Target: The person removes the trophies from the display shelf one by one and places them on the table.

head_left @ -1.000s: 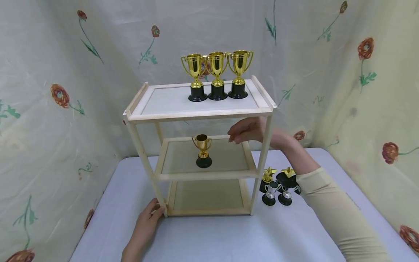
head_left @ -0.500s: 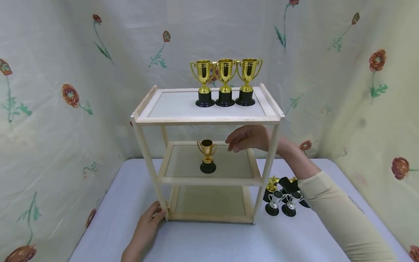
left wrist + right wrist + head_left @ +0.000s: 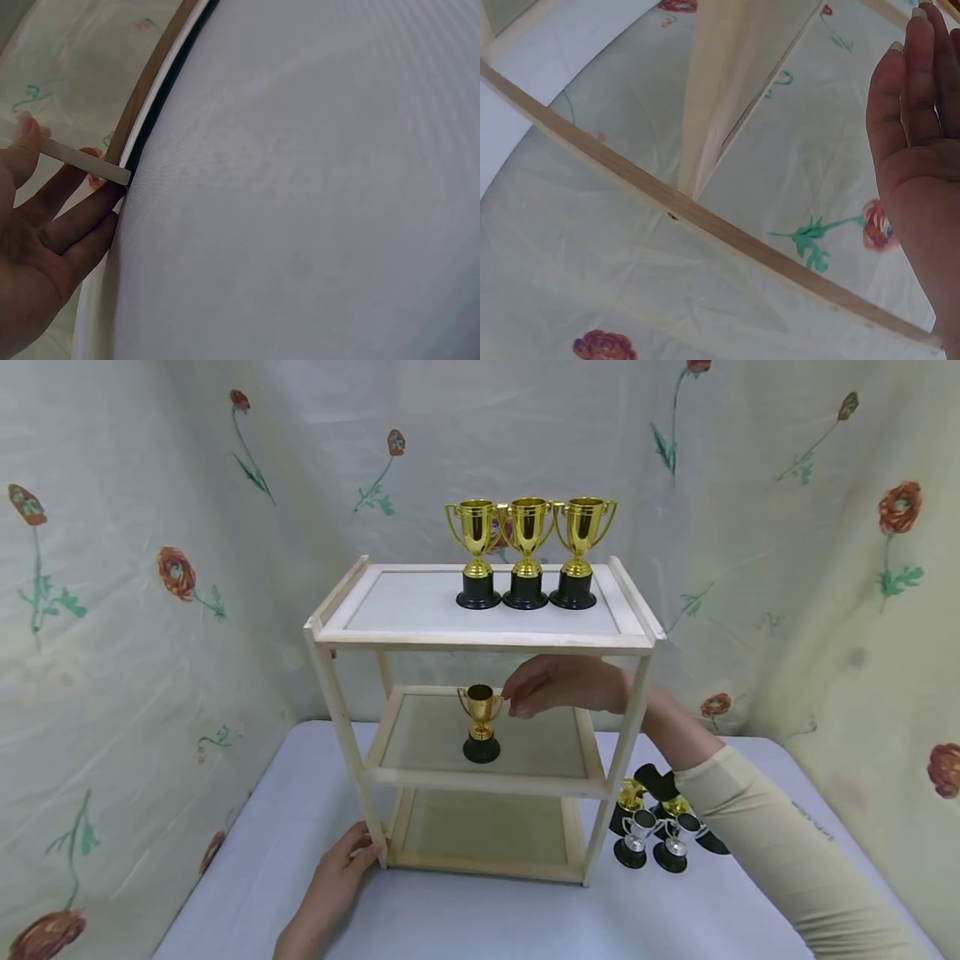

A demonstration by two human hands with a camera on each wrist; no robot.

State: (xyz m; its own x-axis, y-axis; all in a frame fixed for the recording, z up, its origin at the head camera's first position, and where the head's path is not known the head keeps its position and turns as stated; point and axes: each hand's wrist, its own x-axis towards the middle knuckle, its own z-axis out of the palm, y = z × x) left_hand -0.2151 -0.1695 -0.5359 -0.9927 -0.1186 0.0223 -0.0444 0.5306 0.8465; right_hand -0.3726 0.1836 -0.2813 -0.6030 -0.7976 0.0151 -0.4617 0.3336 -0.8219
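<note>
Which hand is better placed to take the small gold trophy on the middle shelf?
Right hand: it sits inside the shelf, fingertips beside the small gold trophy. Left hand rests against the shelf's front left leg, low down.

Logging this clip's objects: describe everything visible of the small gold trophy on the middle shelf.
The small gold trophy is a shiny gold-coloured cup with two handles and a slim stem on a round black base. It stands upright on the middle shelf, alone, near the centre. The right hand's fingertips reach its handle; contact is unclear.
</note>
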